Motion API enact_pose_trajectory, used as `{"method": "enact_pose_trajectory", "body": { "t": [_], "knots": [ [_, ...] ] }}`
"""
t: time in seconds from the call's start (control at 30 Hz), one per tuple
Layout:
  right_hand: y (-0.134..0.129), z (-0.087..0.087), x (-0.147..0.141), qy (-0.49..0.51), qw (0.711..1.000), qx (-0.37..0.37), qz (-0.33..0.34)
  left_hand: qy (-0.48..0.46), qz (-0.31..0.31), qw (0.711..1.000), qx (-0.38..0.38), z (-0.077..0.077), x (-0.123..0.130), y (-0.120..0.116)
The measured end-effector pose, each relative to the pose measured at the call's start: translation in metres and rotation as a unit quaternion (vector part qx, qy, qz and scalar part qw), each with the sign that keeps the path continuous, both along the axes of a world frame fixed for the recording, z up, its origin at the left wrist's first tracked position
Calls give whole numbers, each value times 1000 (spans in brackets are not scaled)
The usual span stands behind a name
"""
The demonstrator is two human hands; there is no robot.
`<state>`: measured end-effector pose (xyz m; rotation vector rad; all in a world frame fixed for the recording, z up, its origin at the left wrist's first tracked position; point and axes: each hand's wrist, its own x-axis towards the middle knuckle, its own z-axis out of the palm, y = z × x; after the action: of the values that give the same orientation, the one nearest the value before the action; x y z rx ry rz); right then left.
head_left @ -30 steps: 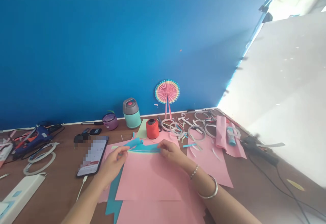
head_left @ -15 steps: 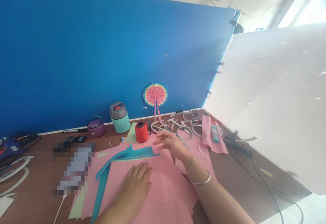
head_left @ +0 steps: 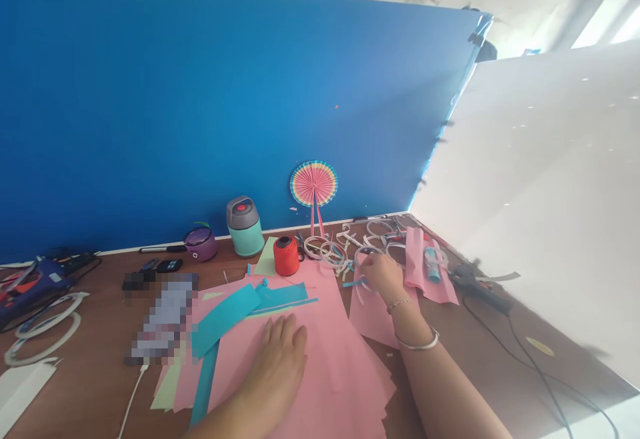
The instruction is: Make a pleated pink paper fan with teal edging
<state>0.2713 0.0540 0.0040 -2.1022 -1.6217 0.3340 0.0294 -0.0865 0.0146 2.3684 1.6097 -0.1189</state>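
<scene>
Chiefly, at six o'clock: pink paper (head_left: 335, 372), jagged at its three-o'clock edge, beneath splayed left hand (head_left: 277, 362); at four, bent-fingered right hand (head_left: 384, 274), grip indiscernible; beyond, brown tabletop (head_left: 500, 379) reaching white panel (head_left: 550, 192).

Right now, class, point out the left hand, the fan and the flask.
Left hand (head_left: 278, 360): head view, back of the hand.
Fan (head_left: 314, 184): head view, centre of its pleated disc.
Flask (head_left: 246, 239): head view, its teal body.
</scene>
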Motion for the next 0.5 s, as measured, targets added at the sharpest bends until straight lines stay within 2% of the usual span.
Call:
{"method": "enact_pose_trajectory", "body": {
  "t": [0.1,0.17,0.23,0.33,0.43,0.5],
  "knots": [
    [1,5,-4,20,998,53,28,-17,5,1000,1,4,-2,3],
    [0,10,-12,91,987,120,62,-28,5,1000,6,4,-3,6],
    [-4,14,-25,188,964,153,110,-37,9,999,18,0,-2,7],
    [-16,13,-52,269,934,92,217,-59,29,997,50,-14,0,6],
    [-30,2,-80,251,916,4,312,-95,40,990,98,-29,1,2],
    [-38,-8,-94,251,911,-47,325,-110,42,985,128,-35,-1,-1]
  ]
}}
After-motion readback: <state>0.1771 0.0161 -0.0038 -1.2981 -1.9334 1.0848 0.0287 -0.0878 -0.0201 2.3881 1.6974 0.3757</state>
